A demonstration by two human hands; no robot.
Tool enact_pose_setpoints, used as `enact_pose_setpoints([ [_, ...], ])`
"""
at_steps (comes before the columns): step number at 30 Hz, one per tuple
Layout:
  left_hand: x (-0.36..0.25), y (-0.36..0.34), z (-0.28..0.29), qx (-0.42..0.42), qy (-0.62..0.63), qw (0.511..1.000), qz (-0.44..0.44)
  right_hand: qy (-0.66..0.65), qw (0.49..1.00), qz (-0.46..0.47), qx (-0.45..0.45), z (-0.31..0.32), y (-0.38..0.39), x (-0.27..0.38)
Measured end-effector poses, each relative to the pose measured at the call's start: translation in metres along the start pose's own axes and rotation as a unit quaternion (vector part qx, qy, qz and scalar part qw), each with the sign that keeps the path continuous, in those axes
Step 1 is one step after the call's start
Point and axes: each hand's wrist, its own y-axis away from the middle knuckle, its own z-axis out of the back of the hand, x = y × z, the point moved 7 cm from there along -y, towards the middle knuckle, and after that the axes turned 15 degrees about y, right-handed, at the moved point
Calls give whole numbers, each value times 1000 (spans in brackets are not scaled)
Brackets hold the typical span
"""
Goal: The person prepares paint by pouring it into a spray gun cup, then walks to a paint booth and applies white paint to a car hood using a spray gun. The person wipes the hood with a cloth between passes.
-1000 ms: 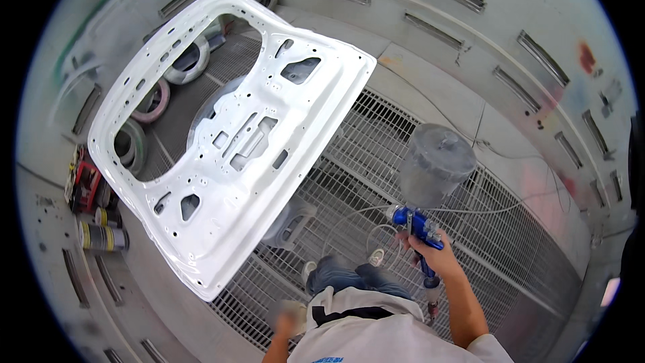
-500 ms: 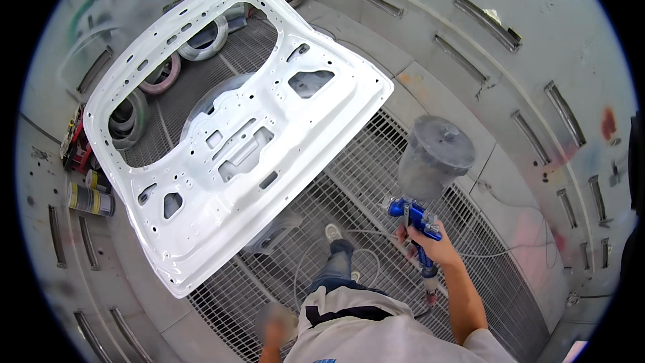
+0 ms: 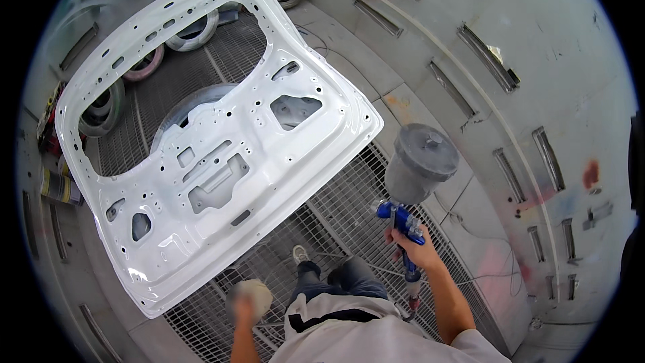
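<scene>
My right hand (image 3: 411, 245) is closed round the handle of a blue spray gun (image 3: 400, 222), which has a grey lidded cup (image 3: 420, 161) on top and a hose fitting below. Ahead and to the left is a large glossy white car body panel (image 3: 299, 161), with a wide window opening and many holes. Beside its near edge, my left hand (image 3: 245, 306) is blurred against a pale beige round object (image 3: 259, 296); I cannot tell whether the fingers grip it.
Several tyre-like rings (image 3: 191, 40) lie beyond the panel on a metal grate floor (image 3: 336, 202). Cans (image 3: 57, 188) and red items (image 3: 48, 138) stand at the left wall. Thin hoses (image 3: 510, 275) run along the floor's right side, below the curved booth wall (image 3: 571, 60) with slotted fixtures.
My view has shifted, so the panel sits farther left. My feet have moved. My left hand has moved left and up; my right hand still holds the gun, now slightly farther left in view.
</scene>
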Motion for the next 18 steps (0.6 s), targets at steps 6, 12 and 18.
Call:
enact_pose_setpoints([
  [6, -55, 39, 8, -44, -49, 993, 94, 10, 998, -8, 63, 24, -36, 0],
  [12, -46, 110, -39, -88, 82, 965, 233, -40, 998, -25, 35, 76, -79, -15],
  [18, -91, 176, -104, -162, 113, 957, 214, -17, 1000, -18, 17, 147, -132, -20],
])
